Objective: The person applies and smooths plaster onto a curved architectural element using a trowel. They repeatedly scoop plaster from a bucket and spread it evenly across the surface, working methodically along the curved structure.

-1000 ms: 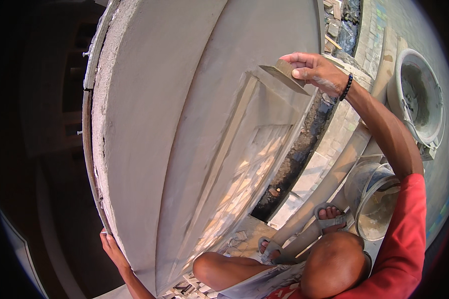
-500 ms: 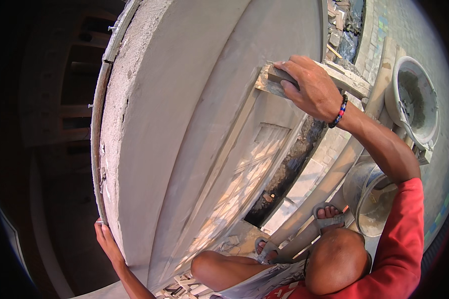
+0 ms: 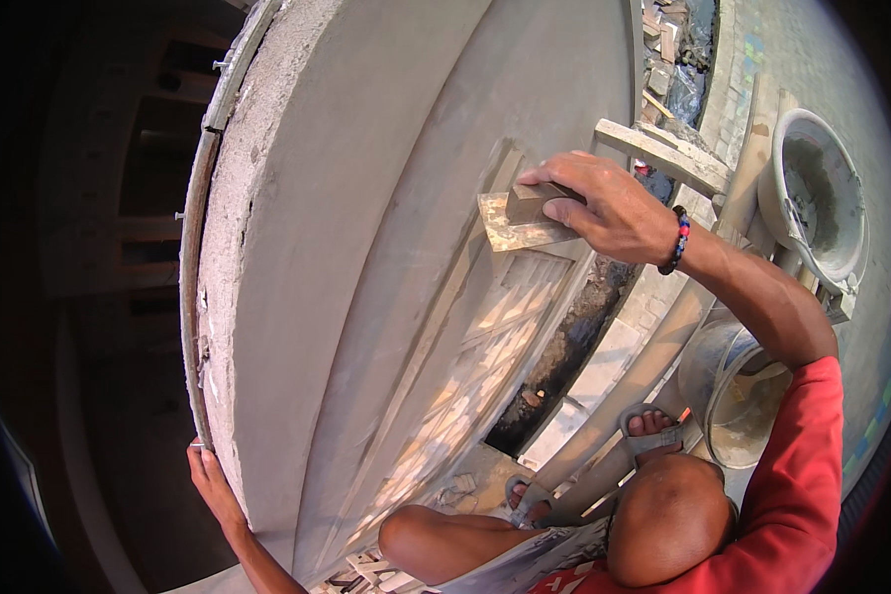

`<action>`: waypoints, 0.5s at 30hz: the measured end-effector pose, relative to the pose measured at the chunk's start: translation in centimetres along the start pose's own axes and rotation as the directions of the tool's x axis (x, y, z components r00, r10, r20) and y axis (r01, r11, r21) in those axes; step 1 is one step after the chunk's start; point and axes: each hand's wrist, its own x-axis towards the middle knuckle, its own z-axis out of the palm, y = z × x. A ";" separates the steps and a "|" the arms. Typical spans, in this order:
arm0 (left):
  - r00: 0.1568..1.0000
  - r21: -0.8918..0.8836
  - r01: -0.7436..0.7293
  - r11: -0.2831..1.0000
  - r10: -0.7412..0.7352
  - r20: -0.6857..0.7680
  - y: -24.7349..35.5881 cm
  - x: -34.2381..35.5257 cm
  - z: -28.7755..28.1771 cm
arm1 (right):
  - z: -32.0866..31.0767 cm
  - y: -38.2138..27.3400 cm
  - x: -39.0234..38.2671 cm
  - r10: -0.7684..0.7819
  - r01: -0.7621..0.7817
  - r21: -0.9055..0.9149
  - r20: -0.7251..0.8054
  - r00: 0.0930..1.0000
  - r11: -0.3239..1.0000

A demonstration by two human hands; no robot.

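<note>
My right hand (image 3: 619,208) grips a small flat trowel (image 3: 500,228), its plate lying on or very close to the grey plastered wall (image 3: 376,198) at the upper end of a narrow raised band with a recessed panel beside it. At the lower left, my left hand (image 3: 218,495) has its fingers wrapped over the wall's outer edge, on a thin strip (image 3: 200,198) with nails sticking out along the rough plaster.
A cement-stained bucket (image 3: 782,208) and another bucket (image 3: 703,356) stand at right among long poles (image 3: 668,337). A rubble-filled trench (image 3: 564,366) runs beside the wall. A short timber (image 3: 653,148) juts across it. My bent legs and sandalled feet are below; the left side is dark.
My right hand has moved down and toward the left with the trowel, whose plate has turned. My left hand stays on the edge, slightly higher and further left than a second ago.
</note>
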 end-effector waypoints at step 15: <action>0.997 0.038 0.033 0.999 -0.030 -0.075 -0.2 -0.2 0.2 | -0.1 10.3 1.6 0.216 -0.291 0.870 0.220 0.951 0.398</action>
